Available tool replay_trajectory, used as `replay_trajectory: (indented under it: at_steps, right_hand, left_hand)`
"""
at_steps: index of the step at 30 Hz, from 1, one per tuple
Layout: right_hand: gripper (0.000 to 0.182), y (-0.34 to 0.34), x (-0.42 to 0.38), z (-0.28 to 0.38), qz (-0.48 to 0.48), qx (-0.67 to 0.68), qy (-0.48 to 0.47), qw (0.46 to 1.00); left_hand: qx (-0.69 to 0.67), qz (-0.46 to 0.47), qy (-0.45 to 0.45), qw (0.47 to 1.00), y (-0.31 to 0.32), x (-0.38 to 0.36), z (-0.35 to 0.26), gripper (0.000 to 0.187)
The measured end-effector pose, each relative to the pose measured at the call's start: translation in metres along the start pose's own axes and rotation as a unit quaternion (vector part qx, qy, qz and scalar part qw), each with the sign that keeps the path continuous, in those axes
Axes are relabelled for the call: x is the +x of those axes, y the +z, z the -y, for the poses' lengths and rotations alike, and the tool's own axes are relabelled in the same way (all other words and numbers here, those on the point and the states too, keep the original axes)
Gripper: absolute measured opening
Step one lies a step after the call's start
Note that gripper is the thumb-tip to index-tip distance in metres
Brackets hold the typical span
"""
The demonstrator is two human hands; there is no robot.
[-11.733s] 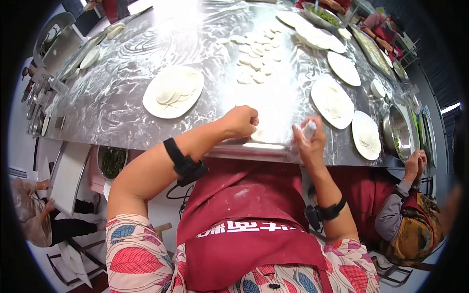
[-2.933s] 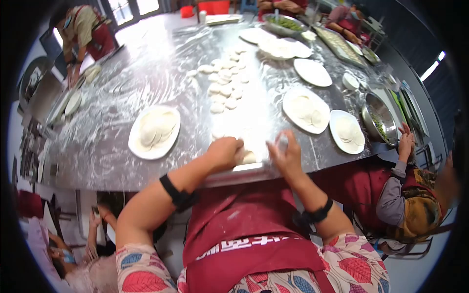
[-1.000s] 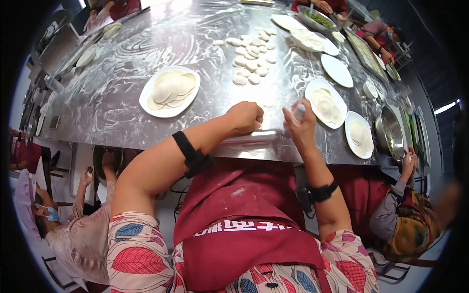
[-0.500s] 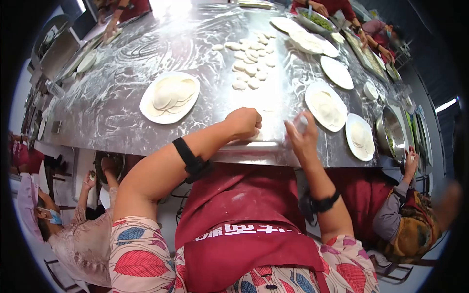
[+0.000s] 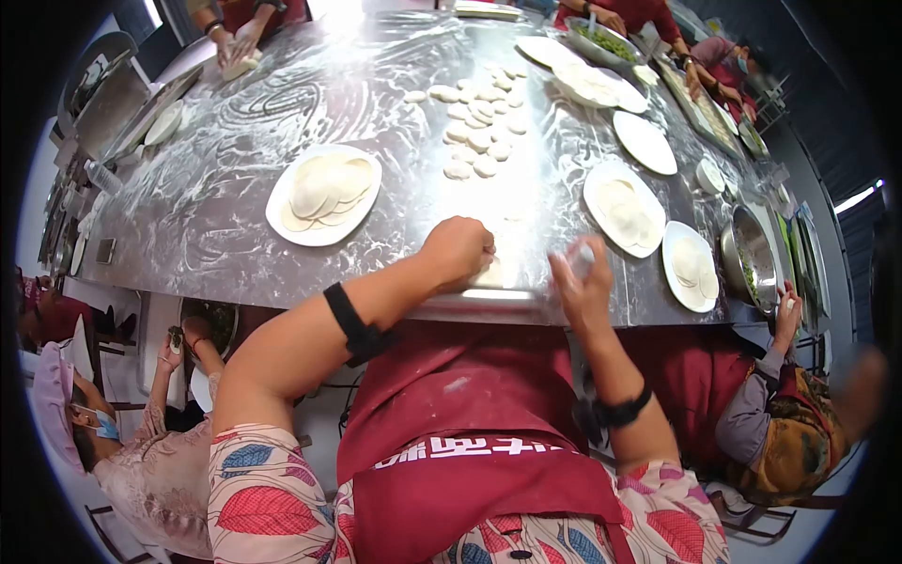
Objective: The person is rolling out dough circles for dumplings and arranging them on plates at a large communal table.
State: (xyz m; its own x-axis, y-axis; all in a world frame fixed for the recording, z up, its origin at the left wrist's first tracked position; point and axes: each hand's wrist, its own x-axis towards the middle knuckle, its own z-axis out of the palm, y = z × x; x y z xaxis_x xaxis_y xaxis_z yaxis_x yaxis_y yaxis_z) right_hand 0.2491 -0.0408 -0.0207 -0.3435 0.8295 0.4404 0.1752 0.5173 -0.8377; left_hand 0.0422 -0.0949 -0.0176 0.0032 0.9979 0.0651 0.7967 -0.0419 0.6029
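Dough piece by the left fingers: a pale patch (image 5: 490, 274) on the steel table (image 5: 188, 226), close to its near edge; glare hides much of its outline.
Way from the left hand (image 5: 458, 252): just to the right of its curled fingers; whether they touch it cannot be told.
Way from the right hand (image 5: 584, 287): off to its left, with shining steel between.
Nearer hand: the left, clearly.
Long axis of the dough: none can be read, as too little of its shape shows.
Pale rod (image 5: 587, 253): held in the right hand, one end showing between thumb and forefinger; its foreshortened line cannot be judged.
Left fingers: folded in toward the palm, tips turned down; what they pinch, if anything, is hidden.
Right fingers: bent about the rod, the thumb set apart from the forefinger, slightly blurred.
Small dough pieces (image 5: 478, 140): loosely clustered beyond both hands, farther across the table.
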Motion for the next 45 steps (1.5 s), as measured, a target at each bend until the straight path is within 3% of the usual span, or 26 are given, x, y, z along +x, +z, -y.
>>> replay_trajectory:
  at_steps: [1,2,9,13,14,17,19,22,25,26,27,28,29,31,32,33,35,37,40,41,43,45]
  right_hand:
    - [0.024,-0.004,-0.012,0.012,0.004,0.045,0.047,0.998]
    - [0.024,-0.006,-0.017,0.007,-0.004,0.038,0.01,0.999]
    - [0.026,0.022,0.044,-0.002,0.018,0.007,0.028,0.999]
    - [0.025,-0.002,0.0,0.008,0.018,0.007,0.028,0.999]
    - [0.025,-0.007,-0.014,0.011,0.016,0.024,0.03,0.999]
    - [0.023,-0.004,-0.016,0.005,0.003,0.016,0.012,1.0]
    - [0.023,0.01,0.02,-0.004,-0.019,-0.022,-0.043,0.999]
    - [0.026,0.024,0.049,-0.004,0.032,0.03,0.047,0.998]
    - [0.026,0.011,0.027,-0.01,-0.005,-0.03,-0.031,0.999]
    - [0.026,-0.001,0.009,0.007,0.019,-0.012,0.04,0.999]
    - [0.025,-0.007,-0.007,0.001,0.016,-0.024,-0.006,1.0]
    - [0.024,-0.009,-0.017,0.011,0.016,0.024,0.036,0.999]
    - [0.024,-0.011,-0.025,0.021,0.012,0.072,0.084,0.994]
    - [0.024,-0.004,-0.009,0.013,0.006,0.027,0.062,0.998]
    - [0.024,0.004,0.01,0.003,-0.02,-0.033,-0.037,0.999]
    - [0.025,0.012,0.026,0.001,-0.026,-0.036,-0.05,0.998]
    - [0.026,0.023,0.046,0.0,0.021,0.05,0.068,0.996]
    - [0.026,0.02,0.044,-0.003,0.001,-0.017,-0.016,1.0]
    - [0.026,-0.003,0.003,-0.003,0.018,-0.01,0.021,1.0]
    - [0.026,-0.008,-0.012,0.01,0.026,0.047,0.063,0.997]
    - [0.027,-0.007,-0.02,0.003,0.006,0.047,0.046,0.998]
    - [0.027,0.004,0.005,-0.006,-0.015,-0.016,0.003,1.0]
  left_hand:
    - [-0.024,-0.029,-0.022,0.999,0.0,-0.005,0.0,0.015]
    - [-0.084,-0.042,-0.049,0.994,0.004,-0.008,0.005,0.014]
    - [-0.029,0.067,-0.061,0.995,0.001,0.02,-0.006,0.016]
    - [0.002,0.069,0.016,0.997,-0.003,0.007,0.002,0.018]
    - [-0.007,0.035,-0.027,0.999,-0.004,0.001,0.003,0.019]
    - [-0.155,0.088,-0.138,0.974,-0.009,-0.009,0.006,0.02]
    - [-0.123,0.092,-0.077,0.985,-0.011,-0.005,0.002,0.017]
    - [-0.034,0.087,-0.051,0.994,-0.01,0.009,-0.004,0.017]
    - [-0.035,0.105,-0.027,0.993,-0.01,0.008,-0.004,0.016]
    - [-0.029,0.105,-0.016,0.994,-0.011,0.004,-0.003,0.016]
    - [-0.021,0.106,-0.004,0.994,-0.011,0.002,-0.001,0.016]
    - [-0.051,0.062,-0.012,0.997,-0.008,0.0,0.005,0.015]
    - [-0.087,0.086,-0.036,0.992,-0.006,0.0,0.01,0.016]
    - [-0.153,0.147,-0.075,0.974,-0.011,0.003,0.005,0.016]
    - [-0.06,0.137,-0.009,0.989,-0.014,0.004,-0.001,0.017]
    - [-0.036,0.119,-0.005,0.992,-0.012,0.007,-0.003,0.017]
    - [0.013,0.077,-0.001,0.997,-0.006,0.015,-0.002,0.018]
    - [-0.011,0.092,-0.007,0.996,-0.006,0.017,-0.004,0.02]
    - [-0.022,0.104,0.008,0.994,-0.005,0.006,-0.001,0.019]
    - [-0.049,0.11,-0.018,0.993,-0.007,0.004,0.001,0.019]
    - [-0.1,0.135,-0.068,0.983,-0.008,-0.003,-0.003,0.018]
    - [-0.047,0.116,-0.04,0.991,-0.006,-0.003,-0.008,0.019]
